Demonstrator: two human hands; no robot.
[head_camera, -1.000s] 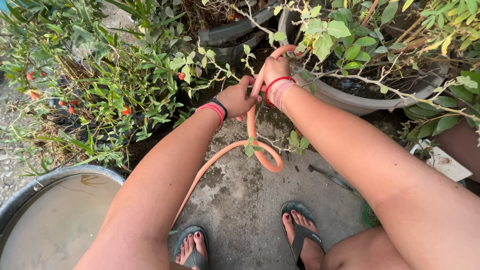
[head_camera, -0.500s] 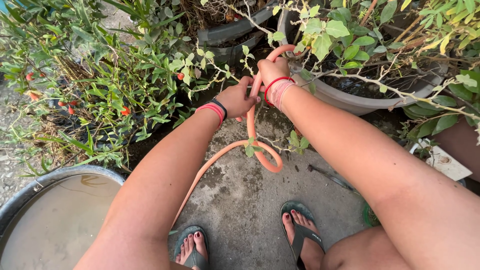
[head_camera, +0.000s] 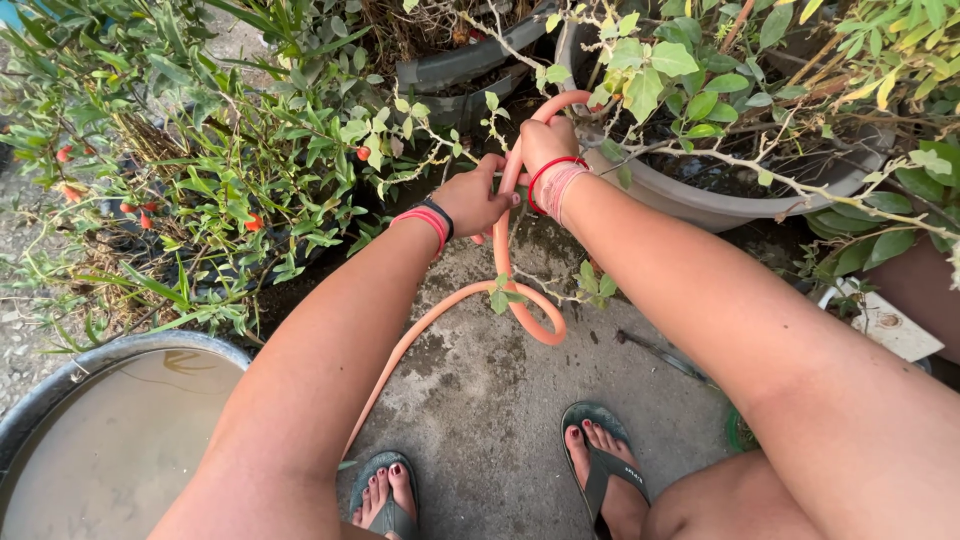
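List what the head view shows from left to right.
Tub of murky water → leafy bush with red fruits → left hand → orange hose → right hand → grey planter

Smooth rubbery hose among rough concrete and matt plastic pots

The salmon-orange flexible hose (head_camera: 505, 262) looked smooth and faintly glossy; the grey concrete floor (head_camera: 480, 400) was rough, stained and matt; the wide grey plastic plant pot (head_camera: 700, 205) had a dull, dusty skin; the dark round tub's rim (head_camera: 60, 380) looked matt.

No packages, labels, signs or screens visible.
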